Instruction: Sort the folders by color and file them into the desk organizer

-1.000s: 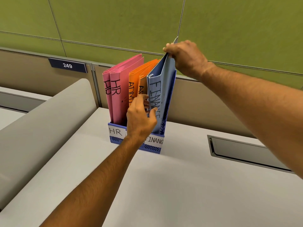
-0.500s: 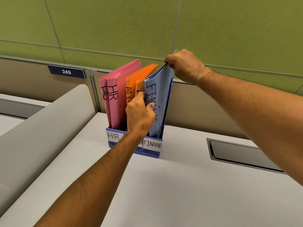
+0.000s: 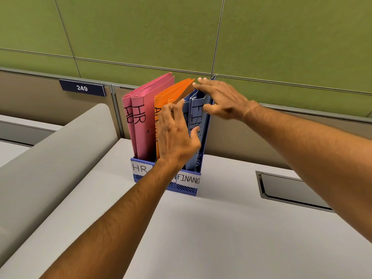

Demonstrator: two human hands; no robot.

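- Blue folders [image 3: 198,117]: stood upright in desk organizer [image 3: 187,188], rightmost slot.
- Right hand [image 3: 223,99]: nearer, fingers straight, laid on top edges; nothing gripped.
- Left hand [image 3: 177,135]: fingers spread against spines.

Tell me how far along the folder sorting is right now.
Nearly done. The pink folders, orange folders and blue folders all stand in the desk organizer, grouped by color. In hand: the left hand and right hand rest open-fingered against the blue ones, straightening them. No loose folder shows on the desk, so only tidying seems left.
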